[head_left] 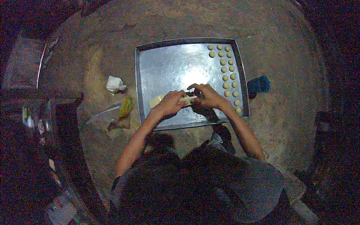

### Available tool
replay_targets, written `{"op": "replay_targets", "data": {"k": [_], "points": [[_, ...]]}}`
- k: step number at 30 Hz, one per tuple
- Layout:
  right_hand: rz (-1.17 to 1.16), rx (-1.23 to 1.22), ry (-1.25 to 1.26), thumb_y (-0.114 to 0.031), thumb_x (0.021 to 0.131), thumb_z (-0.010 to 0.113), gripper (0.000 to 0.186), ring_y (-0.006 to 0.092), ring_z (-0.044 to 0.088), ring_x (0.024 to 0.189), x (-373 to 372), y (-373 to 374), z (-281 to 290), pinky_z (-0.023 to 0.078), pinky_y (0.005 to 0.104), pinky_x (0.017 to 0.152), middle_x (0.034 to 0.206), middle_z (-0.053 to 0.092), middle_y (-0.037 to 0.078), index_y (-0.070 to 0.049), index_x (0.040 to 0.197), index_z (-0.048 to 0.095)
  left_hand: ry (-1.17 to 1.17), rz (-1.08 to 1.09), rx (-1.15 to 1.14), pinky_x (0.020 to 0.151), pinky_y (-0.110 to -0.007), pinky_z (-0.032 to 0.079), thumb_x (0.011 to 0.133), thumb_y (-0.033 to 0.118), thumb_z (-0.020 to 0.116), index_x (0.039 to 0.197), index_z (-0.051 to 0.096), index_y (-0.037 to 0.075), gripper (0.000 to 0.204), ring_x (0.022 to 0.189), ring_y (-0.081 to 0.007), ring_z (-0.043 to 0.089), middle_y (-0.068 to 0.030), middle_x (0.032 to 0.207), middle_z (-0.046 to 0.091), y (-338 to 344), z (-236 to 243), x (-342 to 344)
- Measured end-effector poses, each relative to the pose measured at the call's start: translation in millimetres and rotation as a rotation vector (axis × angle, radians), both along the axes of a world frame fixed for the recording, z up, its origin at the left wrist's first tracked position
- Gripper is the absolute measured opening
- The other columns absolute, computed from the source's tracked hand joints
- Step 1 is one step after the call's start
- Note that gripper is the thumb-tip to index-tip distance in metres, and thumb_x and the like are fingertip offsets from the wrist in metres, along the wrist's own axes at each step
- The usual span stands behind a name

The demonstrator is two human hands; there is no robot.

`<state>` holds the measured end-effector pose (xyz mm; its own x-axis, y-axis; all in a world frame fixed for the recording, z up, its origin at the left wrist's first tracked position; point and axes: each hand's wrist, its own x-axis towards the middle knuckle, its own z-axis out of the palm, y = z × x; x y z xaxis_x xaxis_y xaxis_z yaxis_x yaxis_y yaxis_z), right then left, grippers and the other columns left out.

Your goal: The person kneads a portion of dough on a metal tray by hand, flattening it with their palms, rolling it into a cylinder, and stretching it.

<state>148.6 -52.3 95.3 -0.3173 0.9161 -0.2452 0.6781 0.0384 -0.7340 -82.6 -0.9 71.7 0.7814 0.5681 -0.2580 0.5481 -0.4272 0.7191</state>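
Observation:
A shallow metal tray (pixel 165 63) lies on the floor before me. Over its near half, my left hand (pixel 172 103) is closed round a pale strip of dough (pixel 188 99). My right hand (pixel 207 96) meets the strip's right end, its fingers bent round it and the thumb below; the fingertips are partly in shadow. Beside my left wrist, a larger pale lump of dough (pixel 155 101) rests on the tray, partly hidden by that hand. Several small round dough balls (pixel 225 78) stand in uneven rows along the tray's right side.
Left of the tray are a crumpled white bag (pixel 115 84) and a yellow-green packet (pixel 126 107) beside clear plastic. A dark blue object (pixel 263 84), perhaps a cup, lies against the right rim. Dark clutter (pixel 41 123) lines the far left.

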Motion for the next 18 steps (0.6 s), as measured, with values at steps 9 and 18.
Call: {"op": "replay_targets", "data": {"k": [9, 18], "points": [[-0.290, 0.028, 0.488, -0.008, 0.099, 0.059, 0.047, 0.0268, 0.055, 0.131, 3.9, -10.7, 30.2, 0.046, 0.0408, 0.113, 0.147, 0.049, 0.013, -0.007, 0.145, 0.049, -0.219, 0.046, -0.237, 0.094, -0.043, 0.052, 0.098, 0.021, 0.065, 0.130, 0.057, 0.004, 0.037, 0.106, -0.0343, 0.068, -0.0202, 0.111, 0.069, 29.4, 89.3, -5.5], [-0.298, 0.088, 0.639, -0.011, 0.085, 0.078, 0.089, 0.0278, 0.044, 0.141, -44.8, -35.6, 56.7, 0.039, 0.0437, 0.116, 0.154, 0.042, 0.018, -0.006, 0.157, 0.027, -0.388, 0.147, -0.343, 0.098, -0.041, 0.053, 0.095, 0.013, 0.069, 0.149, 0.046, 0.015, 0.059, 0.107, -0.0234, 0.066, -0.0129, 0.116, 0.064, 26.2, 185.4, 19.4]]}}
